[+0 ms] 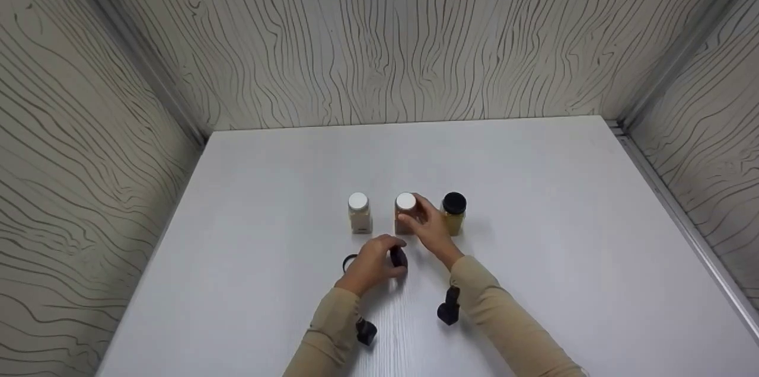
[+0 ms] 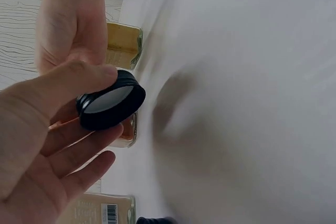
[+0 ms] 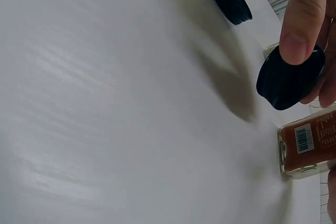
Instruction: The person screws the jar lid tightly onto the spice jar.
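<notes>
My left hand (image 1: 370, 264) pinches a black screw lid (image 2: 114, 102) between thumb and fingers, its pale inner face showing in the left wrist view. The lid hangs over the table, in front of the middle jar. My right hand (image 1: 436, 233) grips that jar (image 3: 310, 142) from its right side; it is square, stands upright, and holds reddish-brown contents under a white top (image 1: 405, 201). To its left is a jar (image 1: 360, 221) with pale beige contents and a white top. Close by my right hand stands a jar (image 1: 453, 224) of yellowish contents with a black lid (image 1: 455, 203) on.
A second black lid (image 3: 231, 1) lies on the white table (image 1: 267, 282), partly hidden behind my left hand in the head view. Wood-patterned panels (image 1: 379, 39) wall the table at the back and sides. Small black devices (image 1: 449, 309) sit at both wrists.
</notes>
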{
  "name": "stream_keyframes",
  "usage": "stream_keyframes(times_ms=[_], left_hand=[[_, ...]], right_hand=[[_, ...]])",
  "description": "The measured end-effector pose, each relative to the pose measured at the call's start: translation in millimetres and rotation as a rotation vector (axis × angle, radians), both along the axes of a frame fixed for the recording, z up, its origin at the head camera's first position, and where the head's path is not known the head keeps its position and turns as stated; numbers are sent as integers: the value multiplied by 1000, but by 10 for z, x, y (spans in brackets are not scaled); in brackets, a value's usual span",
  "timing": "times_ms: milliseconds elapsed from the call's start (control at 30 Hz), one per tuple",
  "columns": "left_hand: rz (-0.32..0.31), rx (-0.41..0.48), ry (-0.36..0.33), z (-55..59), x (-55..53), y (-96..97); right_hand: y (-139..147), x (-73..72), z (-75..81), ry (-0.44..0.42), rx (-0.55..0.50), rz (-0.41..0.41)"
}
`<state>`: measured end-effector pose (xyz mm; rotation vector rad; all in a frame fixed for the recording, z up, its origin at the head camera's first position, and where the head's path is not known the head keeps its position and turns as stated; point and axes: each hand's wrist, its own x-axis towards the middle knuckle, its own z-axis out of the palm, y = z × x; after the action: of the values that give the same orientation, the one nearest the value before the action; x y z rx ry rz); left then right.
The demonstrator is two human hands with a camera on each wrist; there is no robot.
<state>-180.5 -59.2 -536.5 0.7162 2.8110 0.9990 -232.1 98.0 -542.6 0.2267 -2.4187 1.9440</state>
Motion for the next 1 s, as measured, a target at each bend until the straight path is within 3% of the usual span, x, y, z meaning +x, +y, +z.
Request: stream_keyframes(times_ms=[200, 567, 667, 900, 1000], left_hand=[[4, 12, 2, -9, -14, 0], [14, 17, -26, -28, -17, 2], [19, 15, -30, -20, -12, -5], [-12, 36, 38, -13, 12, -31], [9, 40, 0, -8, 8, -25]], right_hand=[[5, -80, -133, 6, 25, -16], [4, -63, -136, 36, 18, 15], [-6, -62, -148, 45, 21, 2], [-45, -39, -140, 14, 57, -43], [-55, -47, -140, 16, 65, -60]])
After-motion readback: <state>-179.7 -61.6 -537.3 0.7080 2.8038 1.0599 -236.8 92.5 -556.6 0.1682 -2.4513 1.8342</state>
